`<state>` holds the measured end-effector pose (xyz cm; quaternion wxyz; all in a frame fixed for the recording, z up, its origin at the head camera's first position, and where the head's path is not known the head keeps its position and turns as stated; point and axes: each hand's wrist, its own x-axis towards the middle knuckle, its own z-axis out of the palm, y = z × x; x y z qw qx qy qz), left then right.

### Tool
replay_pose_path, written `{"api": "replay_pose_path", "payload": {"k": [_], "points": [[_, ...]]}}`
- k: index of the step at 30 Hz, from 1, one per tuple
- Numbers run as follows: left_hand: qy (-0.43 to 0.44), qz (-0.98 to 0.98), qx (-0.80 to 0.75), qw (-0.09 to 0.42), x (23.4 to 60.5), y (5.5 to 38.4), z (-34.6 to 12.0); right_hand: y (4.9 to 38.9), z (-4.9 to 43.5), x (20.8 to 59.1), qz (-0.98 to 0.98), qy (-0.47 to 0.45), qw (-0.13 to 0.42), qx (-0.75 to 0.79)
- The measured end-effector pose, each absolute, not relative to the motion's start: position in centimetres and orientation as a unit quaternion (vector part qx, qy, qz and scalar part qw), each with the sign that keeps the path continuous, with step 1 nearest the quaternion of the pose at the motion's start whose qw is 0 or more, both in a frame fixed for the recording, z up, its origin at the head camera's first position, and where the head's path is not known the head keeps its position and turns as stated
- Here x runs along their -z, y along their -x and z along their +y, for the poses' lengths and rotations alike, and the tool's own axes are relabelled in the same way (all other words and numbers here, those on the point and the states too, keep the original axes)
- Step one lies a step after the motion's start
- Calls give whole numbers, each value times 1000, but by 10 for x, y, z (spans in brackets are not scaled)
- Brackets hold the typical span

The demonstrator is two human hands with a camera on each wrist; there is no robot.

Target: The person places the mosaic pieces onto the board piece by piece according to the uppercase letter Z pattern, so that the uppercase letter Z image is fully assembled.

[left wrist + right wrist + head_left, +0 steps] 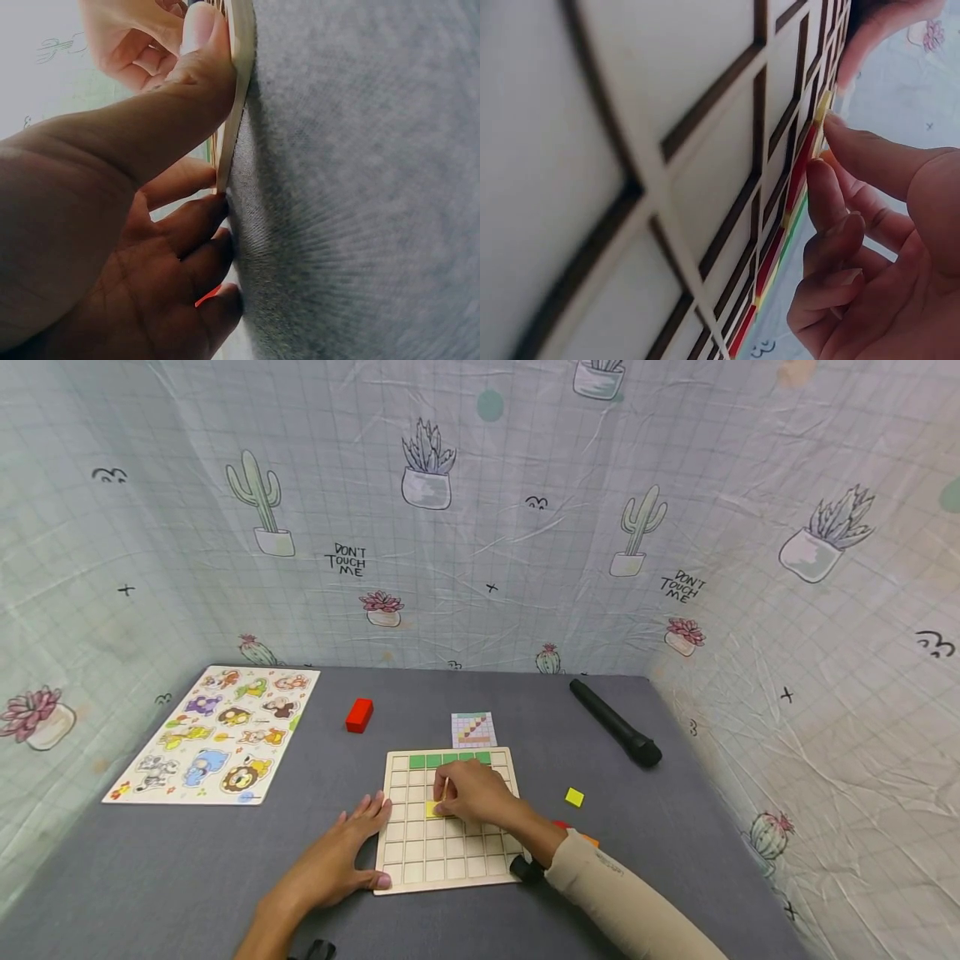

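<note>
A square wooden grid board lies on the grey table, with a row of green square tiles near its far edge. My right hand is over the board's middle, pinching a yellow square tile between thumb and fingertips at one of the cells. In the right wrist view, red tiles sit in the grid beyond that yellow tile; from above, the hand covers them. My left hand is spread at the board's left side, its thumb touching the near corner and its fingertips along the edge.
A small pattern card lies behind the board. A red block and an animal picture board are to the left. Rightward lie a loose yellow tile, a black microphone and an orange piece partly behind the forearm.
</note>
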<state>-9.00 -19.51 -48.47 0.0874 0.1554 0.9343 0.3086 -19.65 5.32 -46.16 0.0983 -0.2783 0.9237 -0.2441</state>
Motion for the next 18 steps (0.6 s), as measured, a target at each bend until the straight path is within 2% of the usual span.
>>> {"api": "replay_pose_path", "payload": {"k": [7, 18], "points": [[-148, 935, -308, 91, 485, 90, -194, 194, 73, 456, 913, 292, 83, 273], [-147, 936, -305, 94, 484, 90, -193, 192, 126, 451, 907, 259, 81, 323]]}}
